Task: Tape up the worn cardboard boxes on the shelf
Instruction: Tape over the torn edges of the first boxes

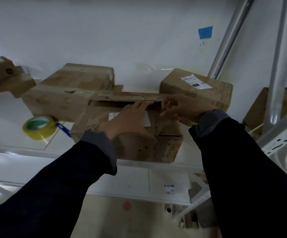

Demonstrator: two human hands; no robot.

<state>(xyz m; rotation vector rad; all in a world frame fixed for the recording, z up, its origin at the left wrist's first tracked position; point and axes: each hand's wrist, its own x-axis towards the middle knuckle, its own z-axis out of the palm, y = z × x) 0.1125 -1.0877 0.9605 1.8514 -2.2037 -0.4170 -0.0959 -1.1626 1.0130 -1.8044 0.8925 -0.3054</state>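
A worn cardboard box (pixel 166 148) with a white label sits at the front of the white shelf (pixel 15 117). Its torn, perforated flap (pixel 127 98) stands raised along the far edge. My left hand (pixel 129 121) lies flat on the box top, fingers straight and reaching toward the gap under the flap. My right hand (pixel 182 107) is at the flap's right end, its fingers loosely curled against the cardboard; whether it pinches the flap is unclear. A roll of yellow tape (pixel 39 127) stands on the shelf to the left, with a blue-handled tool (pixel 64 129) beside it.
More cardboard boxes sit behind: a long one (pixel 57 102) on the left, a taller one (pixel 81 78) further back, a labelled one (pixel 197 86) at the right, another at the far left (pixel 3 76). Grey metal uprights (pixel 278 66) rise at the right. A lower shelf (pixel 135 186) is below.
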